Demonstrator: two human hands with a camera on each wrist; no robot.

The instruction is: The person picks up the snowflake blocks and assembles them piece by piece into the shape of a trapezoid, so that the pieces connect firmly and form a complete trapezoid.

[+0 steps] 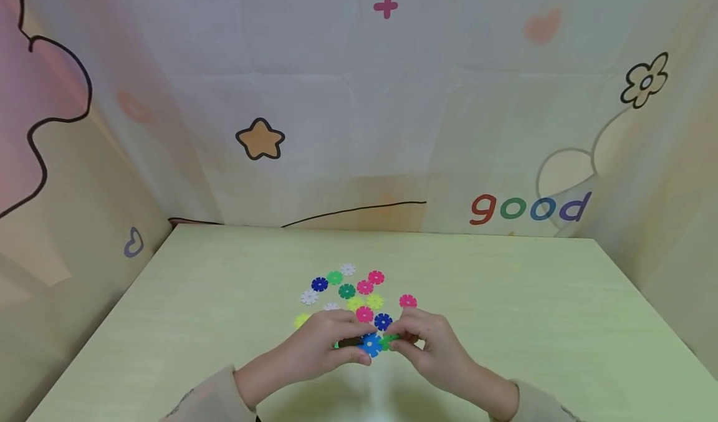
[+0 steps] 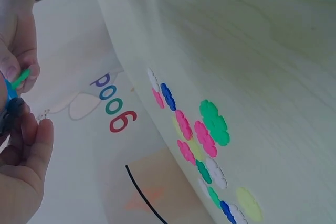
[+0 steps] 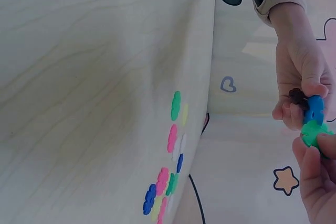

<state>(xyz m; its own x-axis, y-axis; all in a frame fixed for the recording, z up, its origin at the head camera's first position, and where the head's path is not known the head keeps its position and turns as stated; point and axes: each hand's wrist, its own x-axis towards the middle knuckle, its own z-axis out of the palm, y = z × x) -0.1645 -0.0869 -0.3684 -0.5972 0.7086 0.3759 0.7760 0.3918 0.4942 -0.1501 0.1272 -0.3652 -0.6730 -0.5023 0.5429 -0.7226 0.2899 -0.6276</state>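
Low over the front of the table, my left hand (image 1: 314, 347) pinches a dark brown notched snowflake disc (image 1: 351, 341) between thumb and fingers. A blue snowflake disc (image 1: 370, 345) stands out from it toward the right. My right hand (image 1: 434, 347) pinches a green snowflake disc (image 1: 388, 342) against the blue one's right edge. In the right wrist view the brown disc (image 3: 298, 97), blue disc (image 3: 314, 109) and green disc (image 3: 313, 132) form a short chain. How deep the green disc's slot sits in the blue one cannot be made out. A bit of green also shows beside my left fingers.
Loose snowflake discs lie flat just beyond the hands, among them a blue disc (image 1: 383, 321), a pink disc (image 1: 364, 314), a yellow disc (image 1: 301, 320) and a white disc (image 1: 309, 297). Another pink disc (image 1: 407, 301) lies apart at the right. A printed curtain (image 1: 336, 98) encloses the table (image 1: 533, 322).
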